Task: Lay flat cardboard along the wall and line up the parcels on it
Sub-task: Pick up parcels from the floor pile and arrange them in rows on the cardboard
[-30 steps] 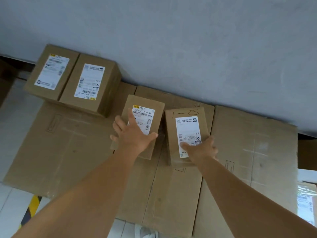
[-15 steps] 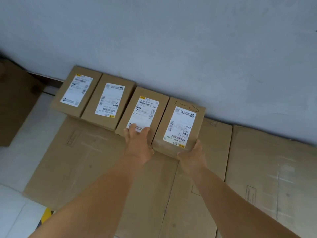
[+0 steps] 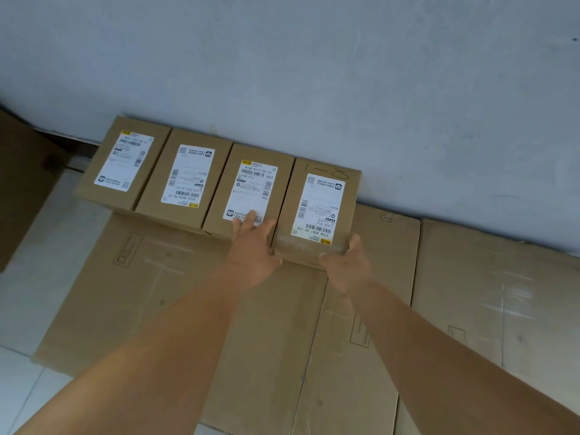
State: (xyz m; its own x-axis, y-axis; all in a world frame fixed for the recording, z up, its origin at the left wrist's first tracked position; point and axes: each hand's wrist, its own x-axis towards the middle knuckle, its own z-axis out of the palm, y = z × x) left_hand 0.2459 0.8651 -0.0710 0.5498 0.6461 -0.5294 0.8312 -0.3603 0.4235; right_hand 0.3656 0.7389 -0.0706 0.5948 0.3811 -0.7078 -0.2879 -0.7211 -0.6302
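Four brown parcels with white labels stand side by side against the grey wall (image 3: 314, 73), on flat cardboard (image 3: 150, 293). From the left they are the first parcel (image 3: 122, 161), the second parcel (image 3: 185, 177), the third parcel (image 3: 251, 189) and the fourth parcel (image 3: 320, 208). My left hand (image 3: 254, 252) grips the third parcel's near edge, fingers on top of its label. My right hand (image 3: 348, 265) holds the fourth parcel's near right corner, thumb at its side.
More flat cardboard sheets (image 3: 486, 293) run along the wall to the right, bare of parcels. A large dark brown box (image 3: 22, 183) stands at the far left. White tiled floor (image 3: 18, 309) shows at the left and near edge.
Both hands have carried the third and fourth parcels forward and set them against the wall next to the first two. The view has shifted closer to the row.
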